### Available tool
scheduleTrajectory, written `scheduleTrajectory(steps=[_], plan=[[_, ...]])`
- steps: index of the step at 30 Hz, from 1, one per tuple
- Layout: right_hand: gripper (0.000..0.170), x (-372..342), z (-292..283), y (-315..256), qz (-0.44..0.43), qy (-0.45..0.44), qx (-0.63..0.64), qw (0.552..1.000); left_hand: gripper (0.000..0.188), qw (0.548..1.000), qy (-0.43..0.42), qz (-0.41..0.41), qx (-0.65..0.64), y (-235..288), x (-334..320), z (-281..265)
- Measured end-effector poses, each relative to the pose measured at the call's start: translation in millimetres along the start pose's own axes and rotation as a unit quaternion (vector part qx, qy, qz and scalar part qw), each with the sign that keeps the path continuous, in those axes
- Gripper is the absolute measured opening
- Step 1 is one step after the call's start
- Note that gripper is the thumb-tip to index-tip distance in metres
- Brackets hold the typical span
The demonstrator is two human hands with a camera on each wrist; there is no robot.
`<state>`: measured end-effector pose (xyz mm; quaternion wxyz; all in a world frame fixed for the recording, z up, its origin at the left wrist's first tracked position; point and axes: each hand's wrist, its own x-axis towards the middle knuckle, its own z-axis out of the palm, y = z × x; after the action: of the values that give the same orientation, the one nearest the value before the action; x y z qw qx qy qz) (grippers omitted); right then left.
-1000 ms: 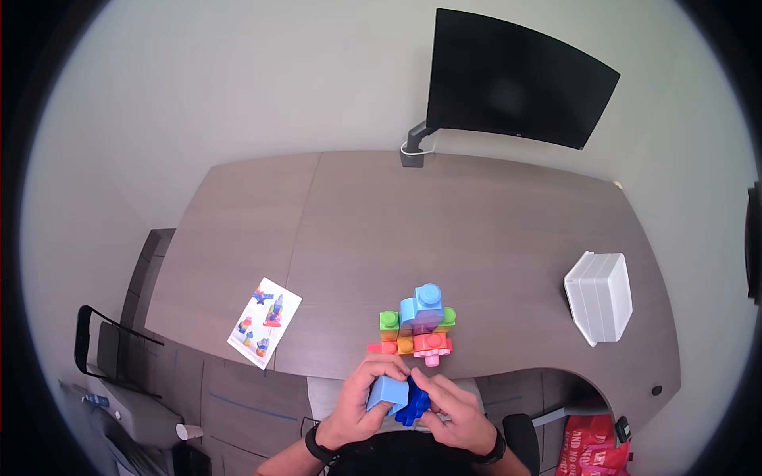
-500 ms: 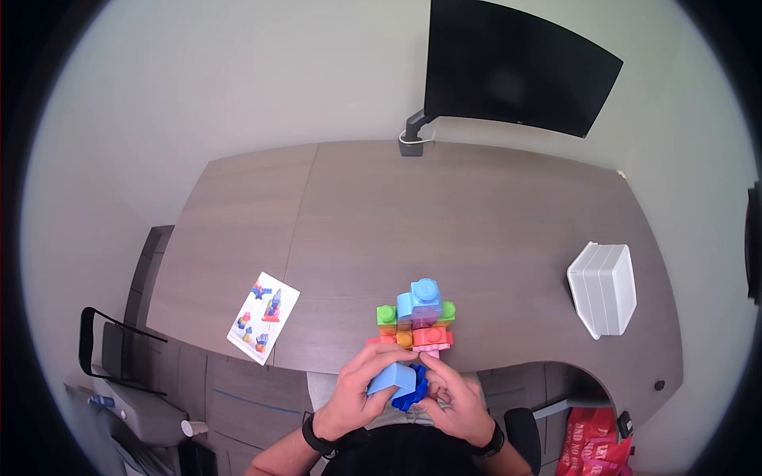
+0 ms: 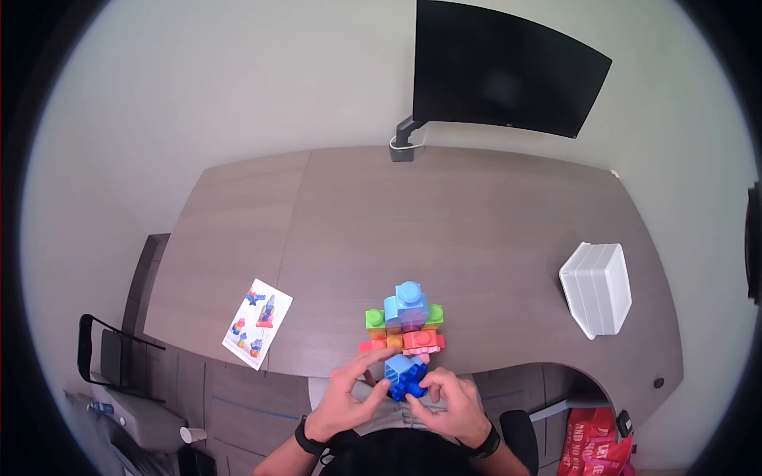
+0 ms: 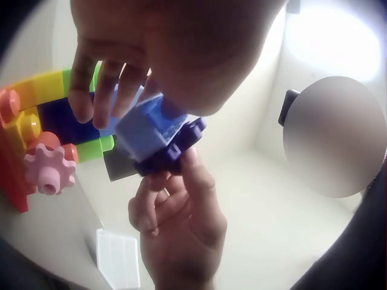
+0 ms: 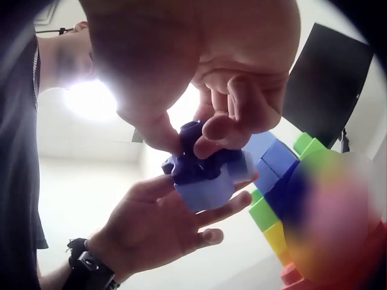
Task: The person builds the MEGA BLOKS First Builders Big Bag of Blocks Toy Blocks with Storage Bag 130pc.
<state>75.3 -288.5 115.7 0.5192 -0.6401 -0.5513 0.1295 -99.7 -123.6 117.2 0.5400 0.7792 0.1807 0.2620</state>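
Observation:
My right hand (image 3: 458, 410) pinches a dark blue gear-shaped toy piece (image 3: 409, 383) between thumb and fingers. A light blue building block (image 4: 140, 136) is joined to the gear, its hollow side visible in the left wrist view. Around the block, my left hand (image 3: 340, 403) has its fingers loosely extended, the thumb close against the pieces. Just beyond both hands, a built block figure (image 3: 407, 309) stands at the desk's front edge, with light blue, green, orange and red blocks. On its near side sits a pink gear (image 4: 50, 170).
A sheet with printed block models (image 3: 258, 324) lies to the left on the desk (image 3: 444, 214). A white plastic bin (image 3: 597, 289) rests on its side at the right. At the back, a monitor (image 3: 508, 67) hangs on an arm. A red bag (image 3: 591, 444) is below the desk.
My left fingers have loosened from around the light blue block and spread. In my right hand the joined pieces have turned, so the dark blue gear now faces up more. The head view has shifted slightly.

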Motion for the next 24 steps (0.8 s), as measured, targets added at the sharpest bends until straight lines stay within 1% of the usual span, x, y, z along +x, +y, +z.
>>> scheduleTrajectory(steps=[1, 4, 7, 8, 11, 14, 15, 17, 20, 23, 24], plan=[[0.036, 3.5, 0.4, -0.9, -0.015, 0.01, -0.021, 1.0, 0.048, 1.0, 0.004, 0.016, 0.017, -4.8, -2.2, -3.6], [0.029, -4.6, 9.1, 5.9, -0.046, -0.017, -0.121, 0.991, 0.049, 0.998, -0.018, -0.065, 0.018, -5.4, -5.9, -9.7], [0.031, -16.8, 17.6, -0.7, -0.034, -0.066, -0.143, 0.987, 0.059, 0.996, -0.058, -0.063, 0.01, -22.6, -9.8, -7.5], [0.036, -19.0, 16.2, -0.2, -0.026, -0.08, -0.146, 0.986, 0.063, 0.991, -0.063, -0.111, -0.044, -31.0, -13.3, -5.3], [0.033, -16.7, 7.5, -4.1, 0.006, -0.057, -0.127, 0.99, 0.061, 0.99, -0.045, -0.112, -0.069, -36.4, -16.5, -1.4], [0.037, -20.8, 8.7, 4.5, 0.055, 0.012, -0.088, 0.995, 0.064, 0.993, -0.047, -0.065, -0.081, -53.0, -22.0, 5.9], [0.039, -21.2, 10.5, 6.5, 0.083, 0.012, -0.094, 0.992, 0.064, 0.994, -0.04, -0.059, -0.083, -54.9, -25.5, 8.1], [0.043, -20.9, 14.3, 10.8, 0.137, 0.011, -0.106, 0.985, 0.062, 0.995, -0.022, -0.046, -0.086, -51.8, -29.5, 13.9], [0.046, -24.9, 14.6, 20.6, 0.255, -0.075, 0.015, 0.964, 0.058, 0.977, 0.02, -0.086, -0.192, -57.0, -37.6, 18.1], [0.044, -27.2, 26.5, 24.7, 0.206, -0.045, 0.066, 0.975, 0.053, 0.975, 0.043, -0.068, -0.208, -60.3, -36.9, 16.3], [0.045, -25.9, 29.1, 24.6, 0.2, -0.038, 0.061, 0.977, 0.054, 0.985, 0.049, -0.052, -0.154, -63.1, -35.2, 13.5]])
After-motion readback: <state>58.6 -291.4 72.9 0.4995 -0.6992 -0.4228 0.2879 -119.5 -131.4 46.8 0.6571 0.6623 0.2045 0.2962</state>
